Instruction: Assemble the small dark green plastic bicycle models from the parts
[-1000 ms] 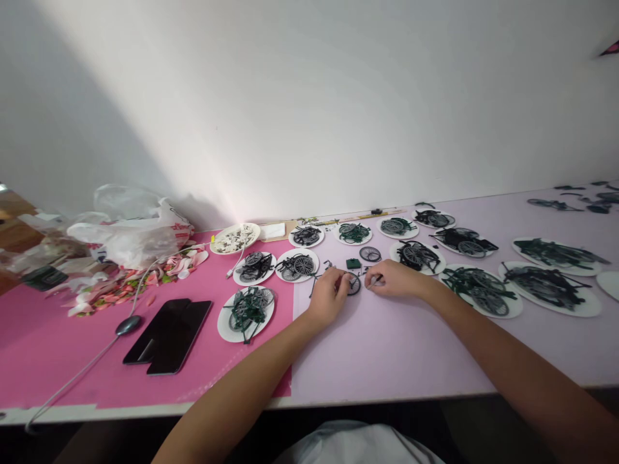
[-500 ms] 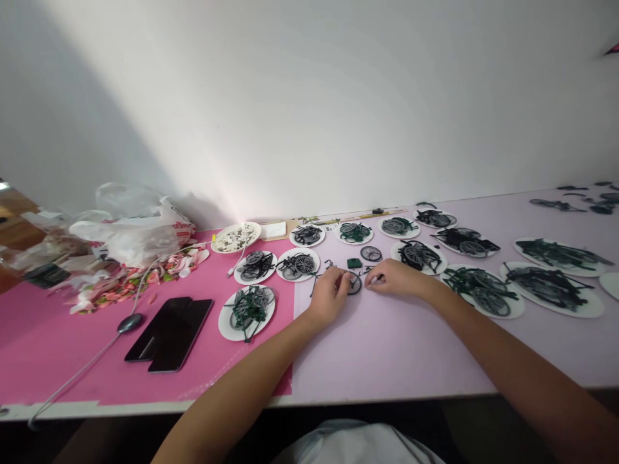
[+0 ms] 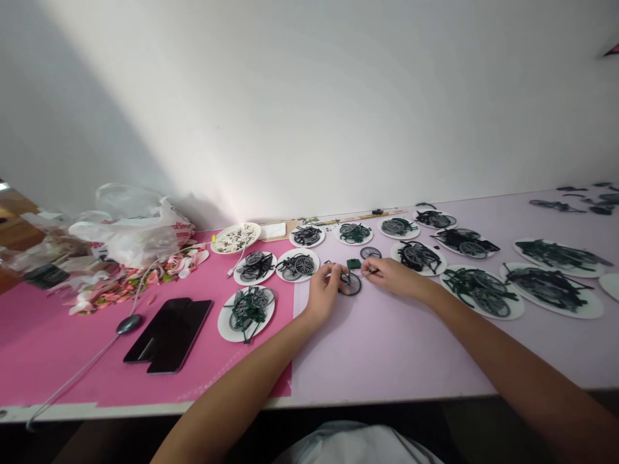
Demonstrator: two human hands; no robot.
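Black wheel [image 3: 350,284] between left hand [image 3: 323,291] and right hand [image 3: 393,276], fingers curled

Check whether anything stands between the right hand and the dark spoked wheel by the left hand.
Only a thin dark piece at the right hand shows between; the small dark-green block lies behind the wheel, off that line.
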